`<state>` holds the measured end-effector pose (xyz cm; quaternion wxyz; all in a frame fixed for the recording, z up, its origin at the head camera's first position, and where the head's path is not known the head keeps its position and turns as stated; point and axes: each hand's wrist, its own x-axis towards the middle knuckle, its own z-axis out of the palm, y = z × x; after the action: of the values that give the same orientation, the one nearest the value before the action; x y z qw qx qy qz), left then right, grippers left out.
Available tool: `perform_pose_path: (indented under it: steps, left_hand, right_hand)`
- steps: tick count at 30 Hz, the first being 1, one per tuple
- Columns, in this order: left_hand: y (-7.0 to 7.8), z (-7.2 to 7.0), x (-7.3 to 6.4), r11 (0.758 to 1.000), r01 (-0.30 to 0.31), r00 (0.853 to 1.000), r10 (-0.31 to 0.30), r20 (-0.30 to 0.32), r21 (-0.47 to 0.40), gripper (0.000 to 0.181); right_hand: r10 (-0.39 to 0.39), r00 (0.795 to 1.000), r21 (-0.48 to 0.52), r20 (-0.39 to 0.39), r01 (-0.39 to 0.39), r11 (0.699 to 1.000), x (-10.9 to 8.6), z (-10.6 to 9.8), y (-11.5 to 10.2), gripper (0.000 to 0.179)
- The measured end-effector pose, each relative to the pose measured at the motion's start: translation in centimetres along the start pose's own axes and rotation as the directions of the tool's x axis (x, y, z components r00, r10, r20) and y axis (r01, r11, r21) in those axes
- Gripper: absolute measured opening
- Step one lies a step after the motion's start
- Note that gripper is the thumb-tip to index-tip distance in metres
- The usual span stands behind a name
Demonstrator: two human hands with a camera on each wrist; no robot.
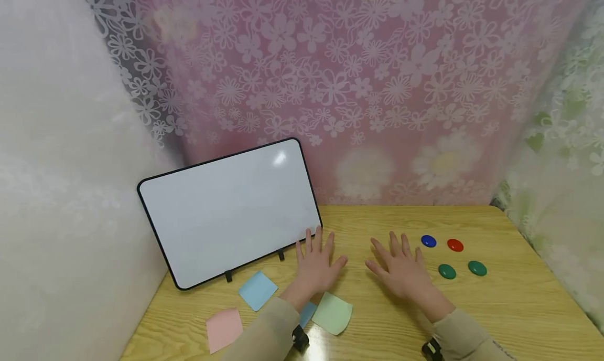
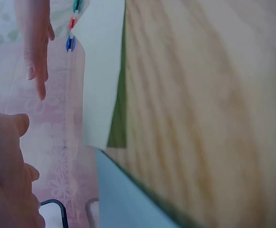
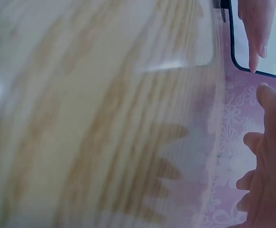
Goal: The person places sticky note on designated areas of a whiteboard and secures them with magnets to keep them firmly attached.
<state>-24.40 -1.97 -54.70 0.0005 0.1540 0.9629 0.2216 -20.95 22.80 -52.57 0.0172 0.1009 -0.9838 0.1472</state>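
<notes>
Two hands, the left hand [image 1: 317,271] and the right hand [image 1: 403,276], are held above the wood-grained surface [image 1: 373,345], palms down, their fingers straight and spread, gripping nothing. The left hand's fingertips overlap the lower right corner of a black-framed whiteboard [image 1: 231,214] in the head view; whether they touch it, I cannot tell. The whiteboard stands upright at the back left on short black feet [image 1: 228,276]. In front of it lies a light blue note [image 1: 257,291], with a pink note [image 1: 224,330] nearer the person. Beside the left wrist is a pale green note [image 1: 332,314], and next to that a second blue note [image 1: 308,314], partly hidden by the arm. To the right of the right hand, four round discs lie near one another: a blue disc [image 1: 428,241] and a red disc [image 1: 455,245] farther back, a green disc [image 1: 446,271] and another green disc [image 1: 477,268] closer in. Beige sleeves [image 1: 269,329] cover both forearms, and a pink floral cloth [image 1: 358,88] hangs behind the surface.
</notes>
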Motion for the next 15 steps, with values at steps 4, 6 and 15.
perform_pose_path:
  steps: [4, 6, 15]
  left_hand:
    - [0.1, -0.4, -0.2, 1.0, -0.007, 1.0, 0.006, -0.021, -0.024, 0.076]
    - [0.1, -0.6, -0.3, 0.999, -0.012, 0.999, 0.01, -0.032, -0.046, 0.074]
    - [0.0, -2.1, -0.3, 0.995, -0.04, 0.998, 0.037, -0.041, -0.092, 0.07]
  right_hand:
    - [-0.011, 1.0, 0.013, 0.001, 0.011, 1.0, -0.1, -0.3, -0.5, 0.079]
    - [-0.015, 1.0, 0.019, 0.0, 0.015, 1.0, -0.1, -0.4, -0.7, 0.077]
    - [-0.053, 0.998, 0.049, -0.039, 0.055, 0.997, 0.6, -0.3, -0.9, 0.066]
